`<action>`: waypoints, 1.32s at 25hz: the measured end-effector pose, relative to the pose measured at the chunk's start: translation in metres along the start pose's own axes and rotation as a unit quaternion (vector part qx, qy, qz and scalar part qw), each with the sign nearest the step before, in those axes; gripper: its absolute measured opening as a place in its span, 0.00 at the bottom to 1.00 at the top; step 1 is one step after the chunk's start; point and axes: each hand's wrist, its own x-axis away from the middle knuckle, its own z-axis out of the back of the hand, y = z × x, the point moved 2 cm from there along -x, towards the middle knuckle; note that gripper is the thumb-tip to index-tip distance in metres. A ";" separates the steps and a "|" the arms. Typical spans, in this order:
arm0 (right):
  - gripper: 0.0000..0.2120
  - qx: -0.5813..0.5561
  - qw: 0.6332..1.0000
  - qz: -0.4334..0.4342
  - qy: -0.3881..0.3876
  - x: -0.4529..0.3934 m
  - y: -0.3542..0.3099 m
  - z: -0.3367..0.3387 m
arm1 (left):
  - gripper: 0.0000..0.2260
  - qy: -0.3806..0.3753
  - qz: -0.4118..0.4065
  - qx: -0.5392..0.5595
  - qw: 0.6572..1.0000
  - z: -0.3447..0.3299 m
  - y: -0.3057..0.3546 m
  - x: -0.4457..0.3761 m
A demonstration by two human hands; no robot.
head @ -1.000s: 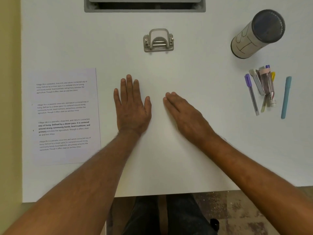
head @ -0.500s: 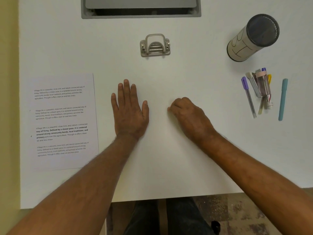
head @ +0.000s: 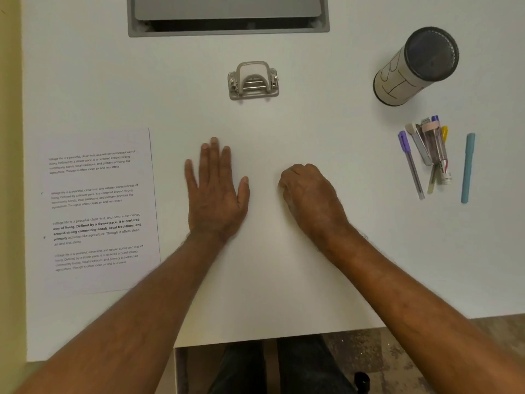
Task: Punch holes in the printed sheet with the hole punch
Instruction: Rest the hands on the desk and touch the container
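Observation:
A printed sheet (head: 96,211) with four blocks of text lies flat on the left of the white desk (head: 284,129). A grey two-hole punch (head: 253,81) stands toward the back of the desk, in the middle. My left hand (head: 216,191) lies flat on the desk, fingers straight and slightly blurred, to the right of the sheet and apart from it. My right hand (head: 308,194) sits beside it with its fingers curled under, holding nothing. Both hands are well in front of the punch.
A cylindrical pen holder (head: 414,66) lies tipped at the back right. Several pens and markers (head: 429,155) and a teal pen (head: 467,167) lie loose below it. A grey cable hatch (head: 227,28) is set into the desk's back edge.
My right hand's fingers went from straight to curled under. My left hand stayed flat. The view shifted, so everything sits lower in the frame.

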 end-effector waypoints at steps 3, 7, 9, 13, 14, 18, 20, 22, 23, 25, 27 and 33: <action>0.09 -0.185 0.971 -0.141 0.057 -0.005 0.017 0.005 | 0.31 -0.014 -0.089 -0.002 0.996 -0.002 0.003 -0.003; 0.09 -0.547 0.771 -0.320 0.062 -0.006 0.042 0.016 | 0.31 -0.017 -0.073 -0.011 0.997 -0.003 0.008 -0.008; 0.08 -0.674 0.642 -0.356 0.080 -0.006 0.047 0.027 | 0.31 -0.018 -0.070 -0.012 0.997 -0.003 0.014 -0.017; 0.13 -0.744 0.569 -0.327 0.125 -0.012 0.068 0.073 | 0.31 -0.015 -0.071 -0.014 0.997 -0.004 0.025 -0.027; 0.14 -0.746 0.572 -0.309 0.145 -0.016 0.075 0.089 | 0.31 -0.011 -0.072 -0.013 0.997 -0.004 0.026 -0.028; 0.12 -0.696 0.614 -0.267 0.259 -0.037 0.104 0.147 | 0.31 0.004 -0.073 -0.014 0.997 -0.005 0.026 -0.026; 0.09 -0.615 0.674 -0.258 0.317 -0.049 0.122 0.169 | 0.31 0.009 -0.072 -0.010 0.997 -0.005 0.027 -0.027; 0.09 -0.431 0.786 -0.267 0.355 -0.062 0.141 0.182 | 0.31 0.012 -0.074 -0.016 0.997 -0.005 0.027 -0.027; 0.10 -0.337 0.829 -0.272 0.355 -0.069 0.148 0.185 | 0.31 0.013 -0.075 -0.018 0.997 -0.005 0.027 -0.027; 0.12 -0.227 0.875 -0.276 0.327 -0.081 0.158 0.187 | 0.31 0.012 -0.076 -0.020 0.997 -0.004 0.027 -0.028; 0.12 -0.182 0.897 -0.277 0.292 -0.089 0.165 0.184 | 0.31 0.008 -0.076 -0.020 0.997 -0.004 0.027 -0.028; 0.11 -0.132 0.906 -0.268 0.299 -0.093 0.170 0.185 | 0.31 0.002 -0.076 -0.018 0.997 -0.004 0.026 -0.029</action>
